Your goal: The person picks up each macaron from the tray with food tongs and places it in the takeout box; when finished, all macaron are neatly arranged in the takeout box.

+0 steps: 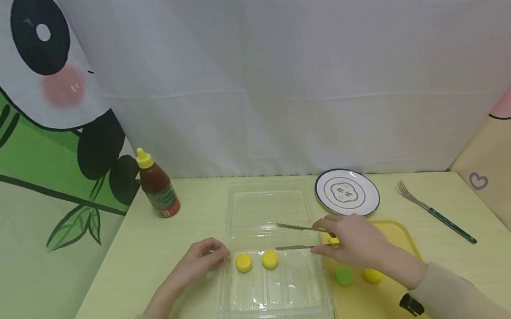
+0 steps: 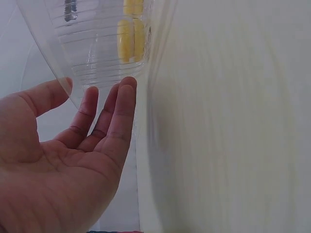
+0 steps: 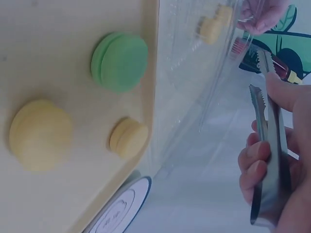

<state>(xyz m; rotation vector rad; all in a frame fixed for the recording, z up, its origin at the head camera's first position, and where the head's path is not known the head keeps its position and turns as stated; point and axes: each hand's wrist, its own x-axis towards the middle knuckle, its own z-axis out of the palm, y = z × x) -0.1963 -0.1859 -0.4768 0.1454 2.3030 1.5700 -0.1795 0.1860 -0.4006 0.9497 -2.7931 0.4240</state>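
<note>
My right hand (image 1: 358,240) grips metal tongs (image 3: 272,165), whose toothed tips stand apart with nothing between them. The tongs reach leftward over a clear plastic box (image 1: 295,287) with its lid (image 1: 268,206) folded back. Two yellow macarons (image 1: 243,262) sit side by side along the box's far side. At the box's left edge is my left hand (image 1: 203,259), its fingertips right at the plastic wall, thumb and fingers spread in the left wrist view. A green macaron (image 3: 120,62) and two yellow macarons (image 3: 41,136) lie on a yellow tray (image 1: 370,310), partly beneath my right arm.
A red sauce bottle (image 1: 158,187) with a yellow cap stands at the back left. Behind the tray lies a white plate (image 1: 367,193) with a dark rim. On the right a fork (image 1: 436,214) with a green handle rests on the table (image 1: 503,267). A cloth backdrop (image 1: 320,66) hangs behind.
</note>
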